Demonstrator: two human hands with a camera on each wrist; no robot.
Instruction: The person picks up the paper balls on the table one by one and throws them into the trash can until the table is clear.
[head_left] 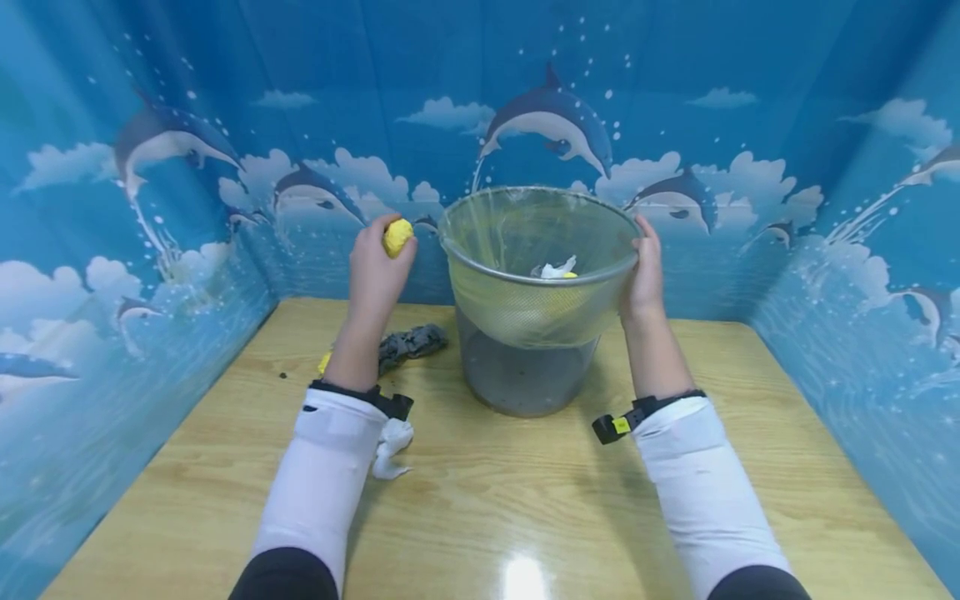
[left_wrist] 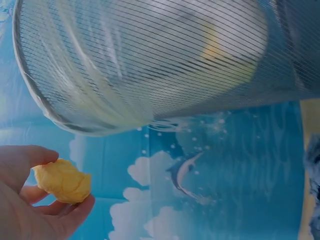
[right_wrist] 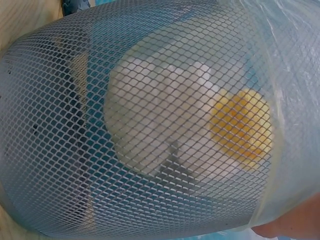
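Observation:
My left hand (head_left: pixel 375 271) pinches a crumpled yellow paper ball (head_left: pixel 397 237) between thumb and fingers, left of the rim and apart from it. In the left wrist view the same ball (left_wrist: pixel 64 181) sits at the fingertips. A grey mesh wastebasket (head_left: pixel 517 375) stands in the middle, lined with a thin translucent bag (head_left: pixel 495 302) folded over its rim. My right hand (head_left: pixel 645 271) grips that rim on the right side, the palm hidden. Inside the bag lie crumpled white paper (right_wrist: pixel 165 115) and a yellow crumpled ball (right_wrist: pixel 242 127).
On the wooden table (head_left: pixel 495 492), left of the basket, lie dark grey crumpled paper (head_left: pixel 412 346), a yellow piece (head_left: pixel 324 362) partly behind my left arm, and a white crumpled piece (head_left: pixel 392 446). A blue dolphin-print curtain (head_left: pixel 360 100) encloses the back and sides.

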